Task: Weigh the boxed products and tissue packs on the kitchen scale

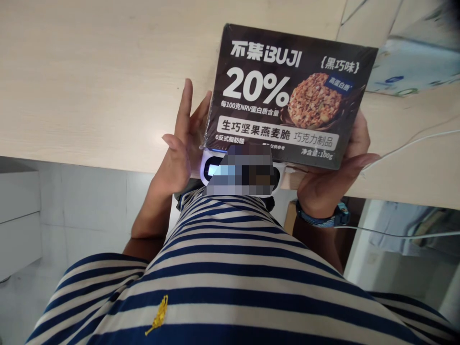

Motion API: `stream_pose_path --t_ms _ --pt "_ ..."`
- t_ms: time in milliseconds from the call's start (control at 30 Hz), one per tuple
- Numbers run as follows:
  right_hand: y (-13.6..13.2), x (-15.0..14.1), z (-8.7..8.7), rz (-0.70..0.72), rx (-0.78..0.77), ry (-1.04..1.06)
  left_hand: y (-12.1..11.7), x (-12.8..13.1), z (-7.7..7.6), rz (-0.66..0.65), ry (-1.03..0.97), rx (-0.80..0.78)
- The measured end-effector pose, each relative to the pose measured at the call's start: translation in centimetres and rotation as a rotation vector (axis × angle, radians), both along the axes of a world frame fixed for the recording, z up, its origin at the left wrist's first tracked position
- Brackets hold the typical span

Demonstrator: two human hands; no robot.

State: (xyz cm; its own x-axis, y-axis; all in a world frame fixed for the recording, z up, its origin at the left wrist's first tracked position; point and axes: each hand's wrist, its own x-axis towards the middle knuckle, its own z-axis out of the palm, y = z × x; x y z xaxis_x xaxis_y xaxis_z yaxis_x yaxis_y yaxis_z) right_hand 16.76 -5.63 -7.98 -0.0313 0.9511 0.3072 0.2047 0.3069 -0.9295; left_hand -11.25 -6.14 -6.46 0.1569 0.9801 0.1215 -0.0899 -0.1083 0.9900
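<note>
A dark, film-wrapped box of chocolate oat crisps (251, 125) is held above the table edge, its printed front facing me and tilted slightly clockwise. My right hand (350, 148) grips its right side and lower right corner; the fingers are mostly hidden behind the box and the thumb sticks out to the right. At the left edge is my left hand (179, 148), open, fingers apart and thumb raised. Some of its fingertips pass behind the box edge, and I cannot tell whether they touch. Below the box a white device with a lit screen (215, 170) shows, partly blurred out.
The light wooden table (89, 86) spans the far side. At the upper right stands a pale tissue pack (413, 67). A white cable (402, 235) runs right from near my right wrist, where a blue watch band (323, 220) sits. White drawers (17, 215) are at the left.
</note>
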Motion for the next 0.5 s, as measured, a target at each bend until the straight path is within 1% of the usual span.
stream_pose_path --t_ms 233,300,400,500 --pt "-0.27 -0.01 0.36 -0.072 -0.120 -0.193 -0.20 -0.02 0.22 0.009 0.009 -0.016" --pt "-0.29 0.01 0.37 -0.071 -0.102 -0.182 -0.04 -0.13 0.06 0.000 0.003 0.001" --pt "-0.21 0.25 0.22 -0.016 -0.017 -0.132 0.08 -0.19 -0.16 -0.025 0.006 0.052" --pt "-0.13 0.40 0.15 0.010 0.025 -0.171 -0.04 -0.07 -0.09 -0.023 -0.014 0.074"
